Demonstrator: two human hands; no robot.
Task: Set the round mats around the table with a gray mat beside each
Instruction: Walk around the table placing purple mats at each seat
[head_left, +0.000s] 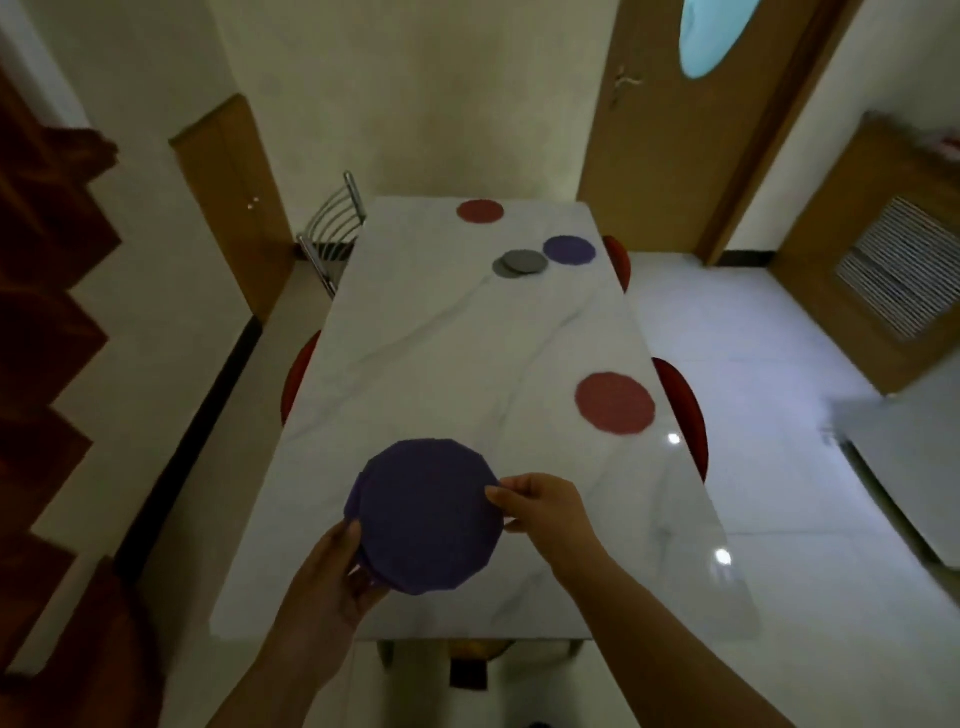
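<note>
From where I stand, the round mats are only partly laid, and this looks like the moment of peeling one off the pile to set at the near end.

The left hand (337, 566) is curled around the left and lower edge of a small pile of purple round mats (426, 519), thumb on top and fingers underneath, holding it up just above the near end of the marble table (415, 338). At least two mats show at the offset rim. I can't tell if there are more.

The right hand (545, 512) pinches the pile's right edge, thumb and fingertips closed on what seems to be the uppermost mat.

Further down the table lie a far red mat (480, 211) at the end, then two overlapping gray mats (520, 263) touching or just beside a far purple mat (569, 250), and a near red mat (615, 402) by the right edge.

Next, I'd guess, the right hand must slide the top mat free without dragging the one below, then lay it flat at an unfilled place. The gray mats are not yet shared out.
</note>
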